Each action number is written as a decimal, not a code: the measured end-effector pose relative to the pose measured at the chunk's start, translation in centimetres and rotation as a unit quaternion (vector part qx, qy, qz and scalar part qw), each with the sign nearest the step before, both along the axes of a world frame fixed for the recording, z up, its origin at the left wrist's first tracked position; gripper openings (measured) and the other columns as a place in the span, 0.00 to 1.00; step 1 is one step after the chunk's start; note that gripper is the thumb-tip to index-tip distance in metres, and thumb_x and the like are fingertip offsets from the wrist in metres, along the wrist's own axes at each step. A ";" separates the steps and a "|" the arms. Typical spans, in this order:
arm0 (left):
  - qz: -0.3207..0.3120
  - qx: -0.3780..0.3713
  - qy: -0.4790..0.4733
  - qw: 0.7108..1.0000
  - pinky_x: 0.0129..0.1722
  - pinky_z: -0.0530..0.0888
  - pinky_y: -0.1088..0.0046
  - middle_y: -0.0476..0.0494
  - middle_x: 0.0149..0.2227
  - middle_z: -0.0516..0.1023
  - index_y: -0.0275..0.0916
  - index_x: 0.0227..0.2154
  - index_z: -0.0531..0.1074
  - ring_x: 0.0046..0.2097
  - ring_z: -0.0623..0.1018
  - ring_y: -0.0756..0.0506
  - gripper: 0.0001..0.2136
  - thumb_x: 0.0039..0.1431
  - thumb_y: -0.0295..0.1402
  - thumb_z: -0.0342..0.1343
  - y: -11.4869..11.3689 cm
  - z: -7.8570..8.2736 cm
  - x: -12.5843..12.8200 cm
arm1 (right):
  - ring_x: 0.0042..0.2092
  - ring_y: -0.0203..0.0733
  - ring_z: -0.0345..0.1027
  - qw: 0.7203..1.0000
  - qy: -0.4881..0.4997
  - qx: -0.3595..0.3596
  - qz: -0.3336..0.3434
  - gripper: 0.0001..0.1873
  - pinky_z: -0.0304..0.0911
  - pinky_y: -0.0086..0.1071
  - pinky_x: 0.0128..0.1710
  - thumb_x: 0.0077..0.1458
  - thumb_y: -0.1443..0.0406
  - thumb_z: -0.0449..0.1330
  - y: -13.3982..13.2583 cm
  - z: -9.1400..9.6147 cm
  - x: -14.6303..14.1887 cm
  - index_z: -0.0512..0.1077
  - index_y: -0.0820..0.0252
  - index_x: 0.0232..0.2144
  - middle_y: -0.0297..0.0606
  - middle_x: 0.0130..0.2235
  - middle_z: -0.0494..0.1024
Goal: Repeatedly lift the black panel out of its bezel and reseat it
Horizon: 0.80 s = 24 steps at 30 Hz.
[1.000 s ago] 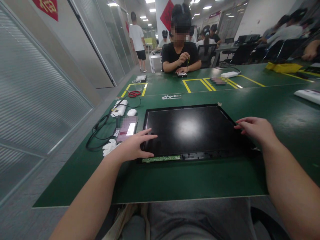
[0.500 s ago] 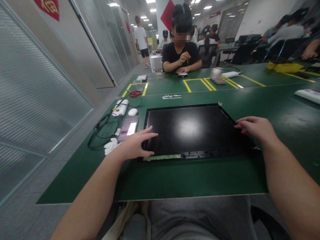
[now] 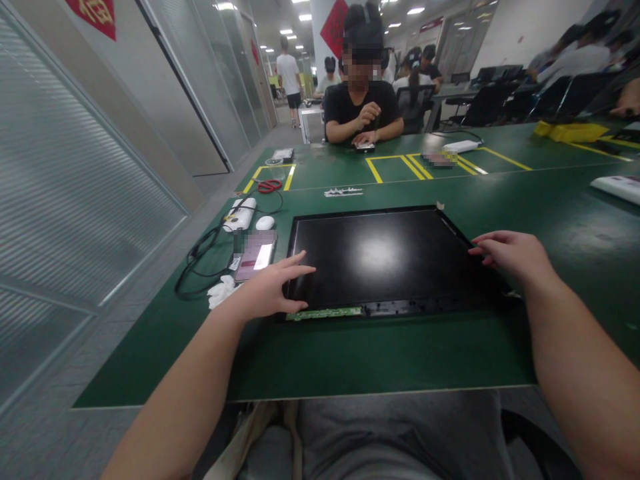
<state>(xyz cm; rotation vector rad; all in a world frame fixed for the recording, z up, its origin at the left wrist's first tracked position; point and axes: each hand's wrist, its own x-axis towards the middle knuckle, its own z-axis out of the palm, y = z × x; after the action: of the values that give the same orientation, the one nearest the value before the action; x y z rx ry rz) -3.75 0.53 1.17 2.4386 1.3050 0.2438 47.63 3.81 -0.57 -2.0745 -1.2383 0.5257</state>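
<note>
The bare left hand (image 3: 270, 287) spreads over a flat, black, rectangular screen (image 3: 380, 260); the bare right hand (image 3: 517, 257) curls at its right edge, pinch unclear. A red paper sign (image 3: 106, 27) bears gold writing.

panel (image 3: 380, 260) partly hidden, phone (image 3: 255, 257) partly pixelated

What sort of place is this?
Probably a shared office or workshop: a green table with yellow tape marks, a black screen with its green circuit strip exposed, and office chairs behind.

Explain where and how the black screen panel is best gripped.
Probably hold the black screen panel by its left and right rims, from both outer sides: it lies flat and wide, with an exposed circuit strip at its near left.
</note>
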 end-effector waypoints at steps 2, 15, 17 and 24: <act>0.000 0.002 0.002 1.000 0.71 0.66 0.54 0.32 0.76 0.59 0.41 0.65 0.74 0.73 0.67 0.30 0.36 0.53 0.45 0.70 0.0 0.0 -0.1 | 0.25 0.34 0.70 0.999 0.027 -0.007 -0.024 0.14 0.67 0.27 0.26 0.49 0.63 0.60 -0.1 0.3 -0.3 0.80 0.59 0.37 0.43 0.36 0.86; 0.115 0.078 0.008 0.990 0.70 0.66 0.47 0.27 0.70 0.70 0.35 0.62 0.76 0.70 0.70 0.30 0.28 0.71 0.47 0.45 0.4 -0.5 0.9 | 0.26 0.34 0.69 0.997 0.067 0.002 -0.038 0.12 0.65 0.27 0.26 0.48 0.66 0.61 -0.5 1.0 -1.4 0.80 0.60 0.36 0.43 0.35 0.85; 0.104 0.076 0.020 0.991 0.69 0.67 0.47 0.28 0.70 0.70 0.35 0.63 0.75 0.70 0.71 0.29 0.28 0.69 0.49 0.49 0.3 -0.6 0.9 | 0.26 0.34 0.70 0.997 0.068 0.000 -0.039 0.11 0.65 0.26 0.26 0.49 0.67 0.61 -0.5 1.0 -1.4 0.80 0.60 0.36 0.43 0.34 0.85; 0.053 0.031 0.053 0.997 0.67 0.70 0.47 0.30 0.71 0.68 0.40 0.65 0.74 0.70 0.71 0.28 0.36 0.60 0.57 0.61 -0.4 -0.1 1.4 | 0.26 0.34 0.69 0.994 0.103 0.014 -0.040 0.12 0.65 0.26 0.25 0.49 0.68 0.61 -0.1 0.2 -0.6 0.80 0.60 0.37 0.43 0.34 0.85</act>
<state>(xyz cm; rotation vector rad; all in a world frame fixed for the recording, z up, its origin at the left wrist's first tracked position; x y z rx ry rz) -2.36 0.11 1.05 2.4676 1.4957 0.1869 47.01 3.71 -0.36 -1.9825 -1.0327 0.6627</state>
